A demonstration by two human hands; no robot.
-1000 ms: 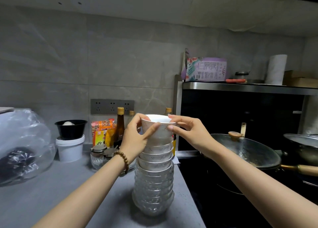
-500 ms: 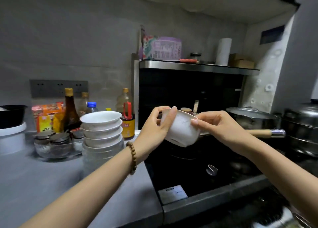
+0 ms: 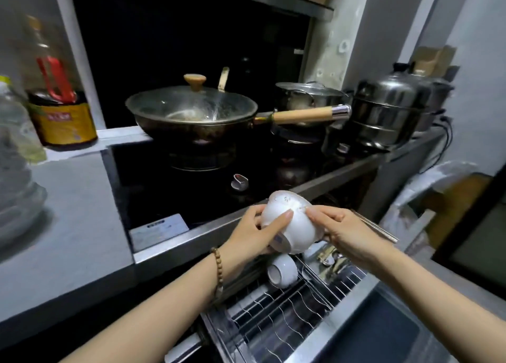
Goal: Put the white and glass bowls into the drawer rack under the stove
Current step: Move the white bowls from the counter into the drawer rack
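Observation:
Both hands hold one white bowl [image 3: 293, 225], tilted on its side with its foot toward me, just above the pulled-out wire drawer rack [image 3: 287, 316] under the stove. My left hand [image 3: 254, 234] grips it from the left, thumb across its wall; my right hand [image 3: 345, 231] holds its right rim. Another white bowl [image 3: 282, 271] stands on edge in the rack's back left, directly below the held one. The blurred stack of glass bowls [image 3: 16, 198] is at the left edge on the counter.
A lidded wok [image 3: 191, 110] with a wooden handle sits on the black stove [image 3: 164, 193], a steel pot and steamer to its right. Cutlery and chopsticks [image 3: 331, 258] lie at the rack's back right. Bottles stand on the grey counter at left.
The view has swung right and down from the counter to the stove front. Both hands carried the white bowl down from stove height to just above the open rack, tipping it further.

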